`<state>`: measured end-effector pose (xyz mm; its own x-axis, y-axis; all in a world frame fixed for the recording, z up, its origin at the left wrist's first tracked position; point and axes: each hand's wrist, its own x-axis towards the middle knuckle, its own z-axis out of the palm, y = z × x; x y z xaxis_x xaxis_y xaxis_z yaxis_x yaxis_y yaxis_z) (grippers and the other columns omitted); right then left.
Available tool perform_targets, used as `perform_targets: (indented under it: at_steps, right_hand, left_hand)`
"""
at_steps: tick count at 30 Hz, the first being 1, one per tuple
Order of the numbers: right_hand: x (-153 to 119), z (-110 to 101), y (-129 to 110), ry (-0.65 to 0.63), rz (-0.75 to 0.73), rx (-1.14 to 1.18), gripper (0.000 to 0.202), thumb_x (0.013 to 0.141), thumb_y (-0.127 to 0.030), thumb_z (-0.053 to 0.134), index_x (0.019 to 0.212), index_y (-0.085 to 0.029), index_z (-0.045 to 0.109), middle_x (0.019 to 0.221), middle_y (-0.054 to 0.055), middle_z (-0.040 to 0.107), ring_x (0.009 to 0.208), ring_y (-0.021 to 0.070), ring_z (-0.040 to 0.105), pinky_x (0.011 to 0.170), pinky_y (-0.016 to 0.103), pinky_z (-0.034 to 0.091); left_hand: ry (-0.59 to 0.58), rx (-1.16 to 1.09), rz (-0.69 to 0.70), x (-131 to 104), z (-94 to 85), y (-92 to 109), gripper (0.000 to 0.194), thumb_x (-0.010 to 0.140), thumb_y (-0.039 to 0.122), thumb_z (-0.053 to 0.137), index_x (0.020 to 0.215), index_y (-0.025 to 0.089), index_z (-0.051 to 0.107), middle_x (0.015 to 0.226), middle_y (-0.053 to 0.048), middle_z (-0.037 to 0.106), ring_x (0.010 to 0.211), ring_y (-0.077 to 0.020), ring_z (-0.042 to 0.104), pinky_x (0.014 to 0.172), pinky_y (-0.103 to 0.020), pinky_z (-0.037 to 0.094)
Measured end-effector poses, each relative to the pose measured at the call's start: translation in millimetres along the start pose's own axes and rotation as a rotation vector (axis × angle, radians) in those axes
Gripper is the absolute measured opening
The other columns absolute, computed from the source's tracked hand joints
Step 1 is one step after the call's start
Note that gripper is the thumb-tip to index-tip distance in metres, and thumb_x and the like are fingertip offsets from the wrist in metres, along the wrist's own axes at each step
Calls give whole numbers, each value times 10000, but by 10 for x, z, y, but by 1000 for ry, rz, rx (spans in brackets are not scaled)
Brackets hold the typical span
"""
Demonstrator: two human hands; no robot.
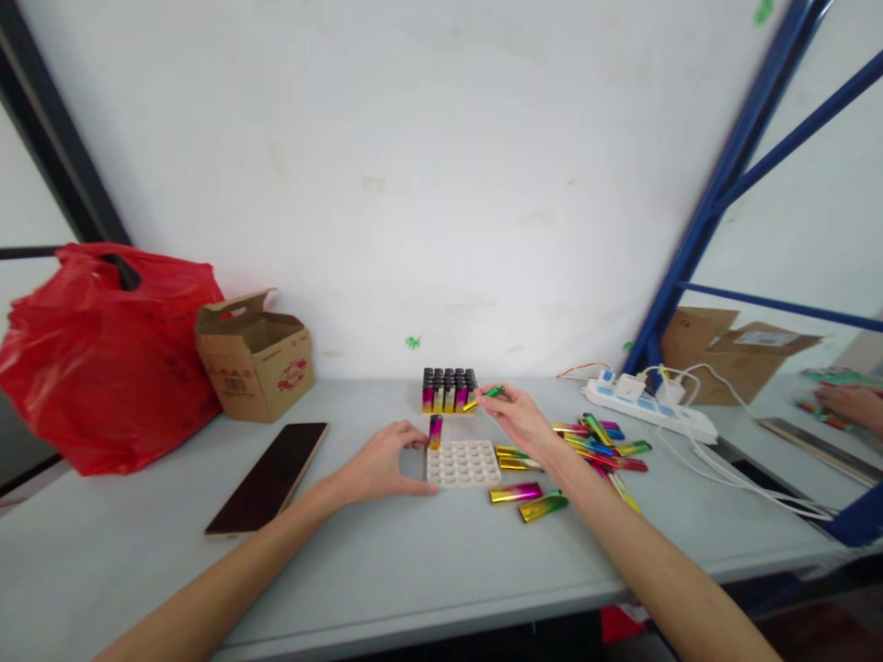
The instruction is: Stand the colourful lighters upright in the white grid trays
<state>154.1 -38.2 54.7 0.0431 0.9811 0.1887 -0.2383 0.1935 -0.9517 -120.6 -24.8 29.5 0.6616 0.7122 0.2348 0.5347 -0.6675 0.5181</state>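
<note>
A white tray (464, 464) with rows of round holes lies on the grey table. One purple and yellow lighter (435, 432) stands upright in its back left corner. My left hand (390, 464) is at the tray's left side, thumb and fingers spread apart around that edge. My right hand (514, 414) pinches a green and yellow lighter (485, 397), held tilted above the table. Behind the tray, a full rack of upright lighters (449, 393) with black tops stands near the wall. Loose metallic lighters (516, 492) lie right of the tray, some partly hidden by my right arm.
A dark tablet-like slab (269, 478), an open cardboard box (255, 363) and a red plastic bag (117, 359) are at left. A power strip (648, 409) with white cables lies at right by a blue frame (717, 193). Another person's hand shows at far right.
</note>
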Motion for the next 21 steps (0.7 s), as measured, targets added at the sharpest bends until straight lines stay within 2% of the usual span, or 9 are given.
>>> perform_targets:
  at_steps: [2, 5, 7, 10, 12, 15, 18, 21]
  right_hand:
    - [-24, 47, 31, -25, -8, -56, 467, 612, -517, 941, 845, -181, 716, 839, 9, 682, 762, 139, 558, 687, 270, 424]
    - [-53, 80, 48, -65, -66, -213, 517, 787, -681, 769, 854, -173, 696, 778, -10, 616, 701, 127, 522, 640, 265, 396]
    - [-71, 98, 48, -124, -101, -294, 552, 864, -731, 658, 865, -180, 660, 730, -23, 585, 667, 123, 517, 636, 264, 402]
    - [-96, 133, 67, -200, -47, -266, 553, 866, -762, 633, 909, -213, 572, 654, -63, 519, 564, 107, 465, 565, 246, 384]
    - [-114, 162, 98, -187, 61, -216, 582, 831, -797, 642, 912, -233, 526, 603, -105, 400, 471, 79, 323, 474, 217, 286]
    - [-149, 223, 149, -133, 198, -200, 644, 832, -867, 541, 775, -229, 474, 566, -115, 256, 449, 63, 174, 433, 208, 141]
    - [-193, 300, 178, -81, 237, -246, 642, 873, -825, 481, 637, -237, 378, 519, -95, 249, 444, 66, 168, 421, 223, 117]
    - [-230, 361, 178, -43, 232, -294, 535, 921, -661, 437, 595, -244, 352, 486, -80, 271, 430, 76, 179, 401, 230, 128]
  left_hand:
    - [3, 3, 1, -2, 3, -3, 682, 645, 620, 907, 1152, 214, 704, 1163, -79, 698, 1110, -302, 669, 1021, -411, 527]
    - [6, 4, -3, -5, 1, 1, 681, 643, 602, 914, 1158, 212, 703, 1170, -79, 699, 1112, -303, 670, 1025, -412, 525]
    - [3, 5, -4, -4, -2, 6, 688, 641, 595, 919, 1165, 205, 702, 1169, -82, 698, 1109, -304, 669, 1019, -410, 527]
    - [-2, 8, -2, -2, -6, 11, 689, 642, 595, 920, 1165, 205, 699, 1158, -84, 699, 1104, -306, 666, 1007, -412, 529]
    - [0, 4, 1, -3, -7, 13, 692, 641, 591, 923, 1167, 203, 696, 1153, -85, 700, 1102, -306, 663, 1003, -413, 529]
    - [0, -4, 5, -8, -4, 13, 684, 644, 570, 930, 1166, 196, 693, 1148, -88, 698, 1097, -301, 660, 995, -405, 528]
    - [7, 0, 6, -10, 1, 11, 677, 643, 567, 932, 1157, 197, 692, 1145, -86, 695, 1093, -300, 660, 994, -403, 525]
    - [10, 7, 8, -6, 4, 10, 676, 643, 589, 926, 1148, 206, 692, 1139, -82, 697, 1086, -302, 662, 991, -405, 527]
